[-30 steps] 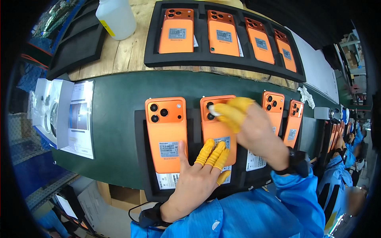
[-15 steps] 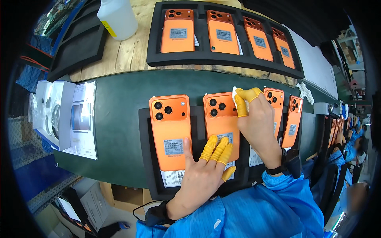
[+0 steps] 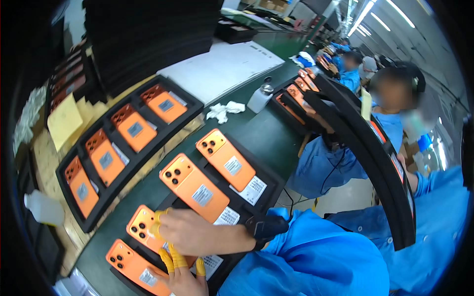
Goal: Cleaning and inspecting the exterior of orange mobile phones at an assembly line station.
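Item, right hand [image 3: 190, 233]: left of the frame's lower centre, yellow finger covers; its fingers are curling over the camera end of an orange phone [image 3: 141, 229]. What this grip is holding, if anything, is hiding under the fingers; cannot tell.

Item, left hand [image 3: 183, 283]: lower edge of the frame, likewise in yellow covers; its grip is spreading wide, fingers reaching over the phone's lower part, just below the right hand. The phone is lying directly beneath both hands, its lenses showing at their upper left.

Item, second orange phone [image 3: 129, 264]: lower left, lying beside the first, near the left thumb.

Items, third phone [image 3: 193, 189] and fourth phone [image 3: 226, 160]: centre of the frame, resting side by side in a black tray [image 3: 266, 172] on the green counter [image 3: 242, 129], lenses facing up.

Item, filled tray [image 3: 196, 107]: upper left, carrying four more orange phones.

Items, crumpled white cloth [image 3: 225, 112] and clear bottle [image 3: 259, 99]: upper centre, standing near each other.

Item, stacked black trays [image 3: 368, 155]: right, tilting beside a co-worker.
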A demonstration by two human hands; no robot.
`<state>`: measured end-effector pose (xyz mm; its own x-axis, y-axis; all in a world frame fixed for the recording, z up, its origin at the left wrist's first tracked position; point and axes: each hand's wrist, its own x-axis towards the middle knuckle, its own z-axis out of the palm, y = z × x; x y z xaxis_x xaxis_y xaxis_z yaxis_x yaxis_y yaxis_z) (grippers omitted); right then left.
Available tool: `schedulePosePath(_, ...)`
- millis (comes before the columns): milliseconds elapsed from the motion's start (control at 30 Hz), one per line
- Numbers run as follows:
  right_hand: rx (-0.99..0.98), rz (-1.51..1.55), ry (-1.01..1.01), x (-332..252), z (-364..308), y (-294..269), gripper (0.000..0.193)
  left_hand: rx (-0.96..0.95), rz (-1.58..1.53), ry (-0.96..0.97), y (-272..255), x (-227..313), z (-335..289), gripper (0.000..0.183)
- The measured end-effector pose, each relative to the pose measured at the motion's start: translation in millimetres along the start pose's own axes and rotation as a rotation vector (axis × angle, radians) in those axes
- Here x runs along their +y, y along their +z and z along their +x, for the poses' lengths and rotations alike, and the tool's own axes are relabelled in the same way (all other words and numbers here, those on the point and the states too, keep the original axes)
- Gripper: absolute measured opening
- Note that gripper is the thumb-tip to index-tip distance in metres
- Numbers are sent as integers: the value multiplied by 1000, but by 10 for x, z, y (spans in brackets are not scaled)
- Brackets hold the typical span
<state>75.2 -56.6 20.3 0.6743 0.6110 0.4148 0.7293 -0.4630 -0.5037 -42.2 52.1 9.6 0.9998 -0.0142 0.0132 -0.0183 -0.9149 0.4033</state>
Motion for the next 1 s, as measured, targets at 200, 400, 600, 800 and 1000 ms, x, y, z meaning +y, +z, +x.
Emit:
schedulePosePath(200, -26, 77, 75, -22, -178, -101, 23, 56, -10, 70, 0, 73, 62, 63)
schedulePosePath(400, -40, 122, 81, -85, -186, -91, 23, 136, -33, 72, 0, 11, -27, 60)
schedulePosePath(600, 28, 96, 23, -77, -185, -28, 45, 243, -60, 92, -97, 72, -75, 42)
schedulePosePath(800, -33, 105, 32, -94, -202, -55, 30, 358, -104, 117, -144, 75, -71, 28)
schedulePosePath(1000, -27, 94, 45, -91, -210, -56, 26, 523, -159, 161, -54, 23, -51, 20)
